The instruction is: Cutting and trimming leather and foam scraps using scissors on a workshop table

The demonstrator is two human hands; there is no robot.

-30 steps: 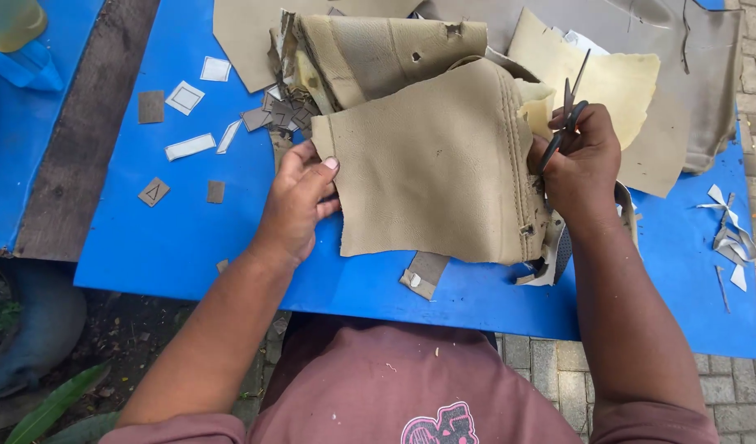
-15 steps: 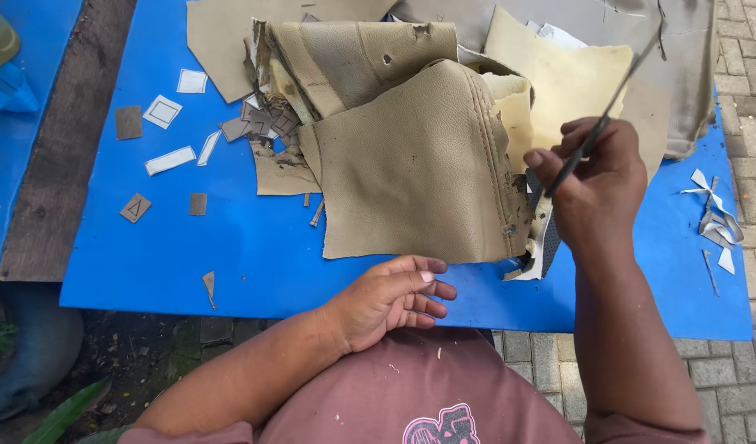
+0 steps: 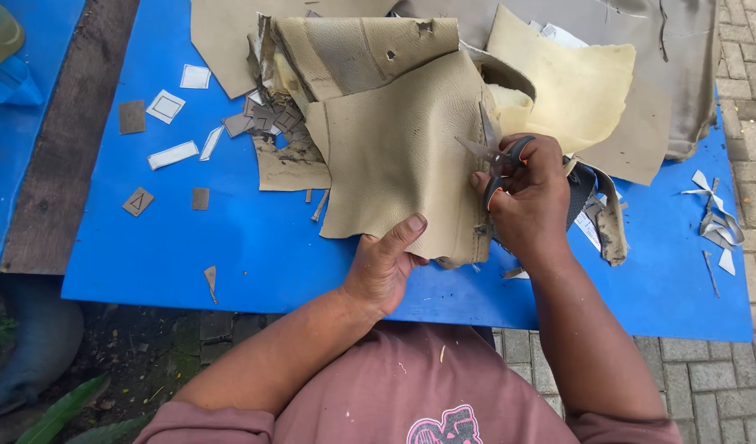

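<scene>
leather, a tan sheet point(image 3: 394, 156), lay on the blue surface point(image 3: 230, 247) at its near edge. the left hand point(image 3: 386, 263), off the sheet half a second earlier, had returned to pinch its lower edge. the right hand point(image 3: 526, 193) gripped scissors point(image 3: 489, 152), now swung blades-open over the sheet's right edge. scraps point(image 3: 168, 107) lay left.

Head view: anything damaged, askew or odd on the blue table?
Yes. The folded tan leather piece at the top has small holes and a ragged left edge. Offcuts and small cut shapes lie scattered on the blue table. The left hand pins the tan sheet; the right hand holds open scissors.
</scene>
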